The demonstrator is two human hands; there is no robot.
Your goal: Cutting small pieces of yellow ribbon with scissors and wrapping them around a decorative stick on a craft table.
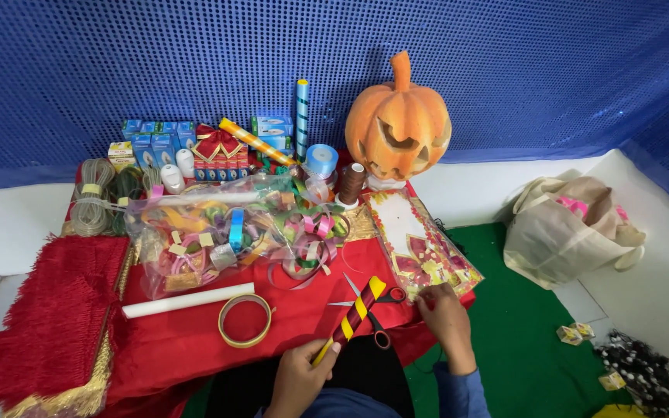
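Left hand (297, 375) grips the near end of a striped roll (354, 316), its long axis slanting up-right; right hand (444, 311), closed over an unclear thing, lies nearer the scissors (372, 303) just beyond on the red table (195, 340).

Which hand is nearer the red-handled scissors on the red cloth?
Right. The right hand rests just right of the red-handled scissors, near their handles. The left hand sits lower left, gripping a striped red-and-yellow stick that crosses over the scissors.
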